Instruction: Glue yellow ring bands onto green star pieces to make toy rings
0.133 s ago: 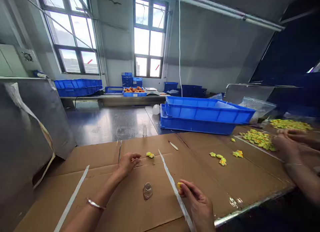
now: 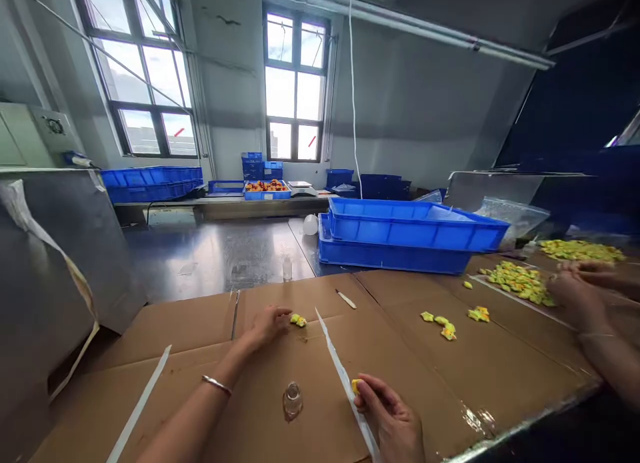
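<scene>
My left hand (image 2: 267, 324) stretches forward over the cardboard-covered table (image 2: 200, 330), its fingertips touching or just short of a small yellow-green piece (image 2: 299, 320); nothing is held in it. A thin bracelet circles that wrist. My right hand (image 2: 387, 410) rests near the table's front edge and pinches a small yellow piece (image 2: 356, 385) between thumb and fingers. A small clear glass bottle (image 2: 293, 400) stands between my two arms.
Several yellow-green pieces (image 2: 443, 324) lie to the right, with a larger heap (image 2: 520, 280) beyond. Another person's hands (image 2: 575, 290) work at that heap. Stacked blue trays (image 2: 410, 233) stand behind. A small knife (image 2: 346, 299) and a second bottle (image 2: 287, 268) lie further back.
My left hand has reached further forward, closer to the yellow-green piece. The view has tipped up slightly. My right hand keeps its pinch.
</scene>
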The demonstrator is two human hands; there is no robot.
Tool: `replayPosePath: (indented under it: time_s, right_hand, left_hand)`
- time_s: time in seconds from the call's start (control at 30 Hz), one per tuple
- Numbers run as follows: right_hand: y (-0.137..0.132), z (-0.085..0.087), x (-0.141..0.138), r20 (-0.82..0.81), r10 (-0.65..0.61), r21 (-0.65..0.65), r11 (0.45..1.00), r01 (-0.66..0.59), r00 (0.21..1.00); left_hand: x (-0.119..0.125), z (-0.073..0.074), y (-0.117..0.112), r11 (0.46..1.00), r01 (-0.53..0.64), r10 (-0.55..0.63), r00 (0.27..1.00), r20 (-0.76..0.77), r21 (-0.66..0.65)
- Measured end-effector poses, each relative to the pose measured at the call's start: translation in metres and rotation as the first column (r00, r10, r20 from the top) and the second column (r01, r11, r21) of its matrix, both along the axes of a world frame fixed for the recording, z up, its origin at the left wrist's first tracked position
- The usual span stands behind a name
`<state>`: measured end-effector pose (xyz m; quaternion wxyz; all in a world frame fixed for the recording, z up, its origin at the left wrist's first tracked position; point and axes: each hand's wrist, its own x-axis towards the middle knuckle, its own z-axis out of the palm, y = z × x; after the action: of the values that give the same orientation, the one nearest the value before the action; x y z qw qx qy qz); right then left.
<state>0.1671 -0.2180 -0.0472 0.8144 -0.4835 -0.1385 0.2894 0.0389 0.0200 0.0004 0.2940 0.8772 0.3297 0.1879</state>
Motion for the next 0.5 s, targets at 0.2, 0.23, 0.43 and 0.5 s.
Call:
replayPosePath:
  time_s: [0.2,0.23,0.43,0.5]
  right_hand:
    - [0.002,-0.007,0.000,-0.002,-0.026,0.004,1.000,0.026,1.000]
    - [0.002,-0.008,0.000,0.009,-0.034,0.004,0.999,0.034,0.999]
    - [0.003,-0.011,0.001,0.051,-0.040,-0.002,0.999,0.040,0.998]
    - [0.003,-0.012,0.002,0.034,-0.042,0.002,0.999,0.042,0.999]
  left_hand:
    - [0.025,-0.009,0.017,0.990,0.104,-0.098,0.993,0.072,-0.095]
    - [0.025,-0.011,0.018,0.986,0.117,-0.107,0.990,0.087,-0.115]
    - [0.022,-0.013,0.023,0.964,0.108,-0.065,0.982,0.176,-0.245]
    - [0.016,-0.010,0.022,0.951,0.094,-0.030,0.976,0.216,-0.293]
